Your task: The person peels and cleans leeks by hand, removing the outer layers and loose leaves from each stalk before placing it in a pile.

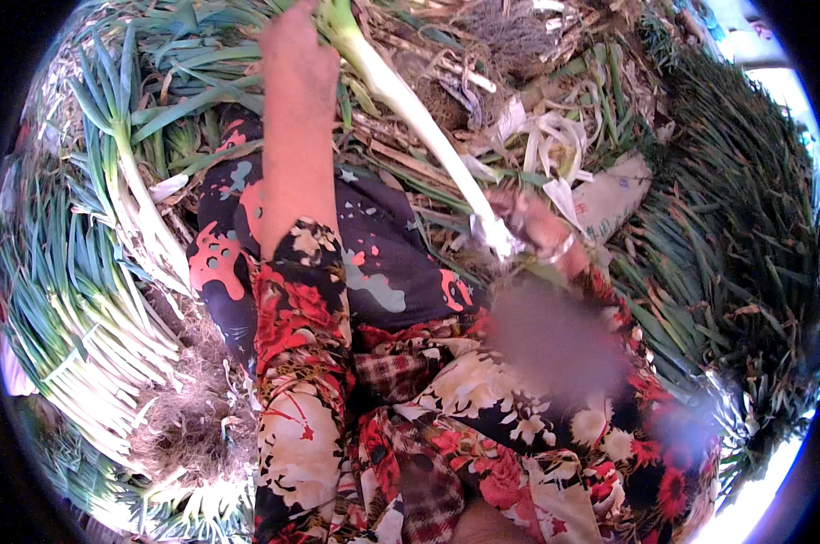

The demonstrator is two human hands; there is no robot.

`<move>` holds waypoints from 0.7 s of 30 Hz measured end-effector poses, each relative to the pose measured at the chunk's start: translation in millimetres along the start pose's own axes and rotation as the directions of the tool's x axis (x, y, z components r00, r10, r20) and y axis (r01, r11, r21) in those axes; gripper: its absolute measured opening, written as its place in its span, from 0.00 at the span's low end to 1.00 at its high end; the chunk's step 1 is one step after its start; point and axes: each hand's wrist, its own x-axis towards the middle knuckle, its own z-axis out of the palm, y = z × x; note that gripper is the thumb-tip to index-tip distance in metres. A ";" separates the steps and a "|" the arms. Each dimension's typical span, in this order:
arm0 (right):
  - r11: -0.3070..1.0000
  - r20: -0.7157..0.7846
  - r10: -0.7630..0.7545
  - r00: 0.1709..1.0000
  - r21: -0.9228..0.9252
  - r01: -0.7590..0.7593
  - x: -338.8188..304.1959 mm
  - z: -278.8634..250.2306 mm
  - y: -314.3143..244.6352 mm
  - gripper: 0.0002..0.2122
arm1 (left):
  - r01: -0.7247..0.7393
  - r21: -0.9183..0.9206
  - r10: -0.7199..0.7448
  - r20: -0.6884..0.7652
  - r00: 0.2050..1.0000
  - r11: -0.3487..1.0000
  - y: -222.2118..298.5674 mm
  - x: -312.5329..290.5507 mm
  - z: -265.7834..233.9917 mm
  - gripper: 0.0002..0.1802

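Observation:
A long green onion (pixel 419 127) slants across the upper middle, its green top at the upper edge and its white root end lower right. Up at its leafy end is my left hand (pixel 294 36), closed on it; the fingertips run out of the picture. My right hand (pixel 539 225) is curled at the root end, its fingers partly smeared. Pale, glary shreds hang where that hand meets the stalk. Both forearms wear red, black and cream floral sleeves (pixel 301 363).
Heaped green onions (pixel 111 354) with tangled roots (pixel 188 422) lie at left. A dense pile of dark green leaves (pixel 727 208) fills the right side. Peeled skins (pixel 555 145) and dry scraps cover the ground ahead, beside a printed pale sack piece (pixel 614 195). Dark patterned trousers (pixel 374 245) show below.

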 end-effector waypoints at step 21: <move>-0.247 0.106 -0.440 0.892 -0.969 -0.006 -42.9 111.1 -79.8 0.09 | 0.126 0.126 -0.106 -0.155 0.982 0.984 -45.7 0.4 42.5 0.26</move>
